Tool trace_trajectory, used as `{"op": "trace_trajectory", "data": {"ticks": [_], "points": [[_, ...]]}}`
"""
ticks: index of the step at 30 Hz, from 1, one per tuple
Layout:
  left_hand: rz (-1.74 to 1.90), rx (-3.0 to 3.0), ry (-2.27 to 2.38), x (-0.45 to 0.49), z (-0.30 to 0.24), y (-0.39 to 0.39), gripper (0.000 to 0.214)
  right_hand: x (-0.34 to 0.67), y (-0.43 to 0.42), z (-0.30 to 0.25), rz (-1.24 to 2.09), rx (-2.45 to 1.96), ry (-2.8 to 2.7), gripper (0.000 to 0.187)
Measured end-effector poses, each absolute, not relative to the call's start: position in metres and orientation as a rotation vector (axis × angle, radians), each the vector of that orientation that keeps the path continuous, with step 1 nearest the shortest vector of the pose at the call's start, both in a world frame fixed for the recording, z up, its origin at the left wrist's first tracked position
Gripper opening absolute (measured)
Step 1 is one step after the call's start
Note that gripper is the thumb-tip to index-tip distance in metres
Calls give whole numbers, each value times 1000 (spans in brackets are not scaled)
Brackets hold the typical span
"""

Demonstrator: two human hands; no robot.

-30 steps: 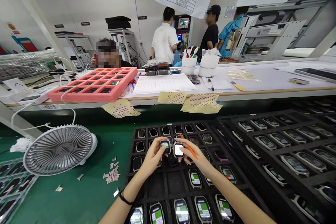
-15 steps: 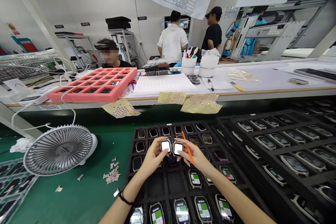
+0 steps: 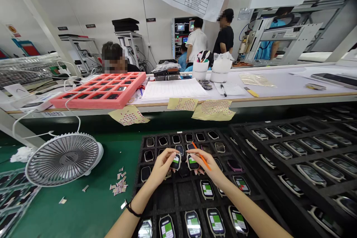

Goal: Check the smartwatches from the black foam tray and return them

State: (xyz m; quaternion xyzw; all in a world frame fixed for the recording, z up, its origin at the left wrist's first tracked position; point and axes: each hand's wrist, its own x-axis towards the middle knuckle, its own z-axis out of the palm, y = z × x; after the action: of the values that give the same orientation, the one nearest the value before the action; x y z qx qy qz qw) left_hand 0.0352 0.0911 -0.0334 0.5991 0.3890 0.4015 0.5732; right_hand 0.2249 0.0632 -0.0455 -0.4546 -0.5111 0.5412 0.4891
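My left hand [image 3: 165, 164] grips a smartwatch [image 3: 176, 161] with a green and white screen, thumb along its edge. In my right hand [image 3: 208, 165] is a second smartwatch [image 3: 192, 162], its screen also green and white. An orange stick-like tool [image 3: 202, 156] lies across the right hand's fingers, slanting down to the right. Both watches are held a small gap apart, over a black foam tray [image 3: 187, 194]. Watch bodies fill many of its compartments; the far rows have dark screens, while those near me, like one watch [image 3: 207, 189], are lit green and white.
A grey fan [image 3: 64, 159] stands on the green mat at left, beside small paper scraps [image 3: 119, 186]. More foam trays of watches [image 3: 309, 145] are at right. Behind, a shelf holds a pink foam tray [image 3: 122, 100], papers [image 3: 174, 89] and white cups [image 3: 200, 70]. Several people are beyond.
Both held watches' screens have turned from plain white to green and white. My hands have moved slightly apart. In the background, the person in white has shifted right.
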Motion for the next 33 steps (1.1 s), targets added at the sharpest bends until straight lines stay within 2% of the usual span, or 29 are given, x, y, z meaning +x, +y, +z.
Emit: {"op": "trace_trajectory", "data": {"ticks": [7,17,22,29,33], "points": [[961,1403,809,36,-40,94,42,224,65,-49,1366,-999,-1244,44],[951,1428,899,34,-37,93,34,224,62,-43,1316,-1033,-1258,36],[954,1431,872,34,-39,95,34,225,64,-46,1326,-1011,-1303,39],[972,1414,797,35,-44,95,48,225,67,-58,1388,-974,-1317,51],[994,1423,850,34,-42,95,41,225,68,-61,1354,-977,-1308,45]]}}
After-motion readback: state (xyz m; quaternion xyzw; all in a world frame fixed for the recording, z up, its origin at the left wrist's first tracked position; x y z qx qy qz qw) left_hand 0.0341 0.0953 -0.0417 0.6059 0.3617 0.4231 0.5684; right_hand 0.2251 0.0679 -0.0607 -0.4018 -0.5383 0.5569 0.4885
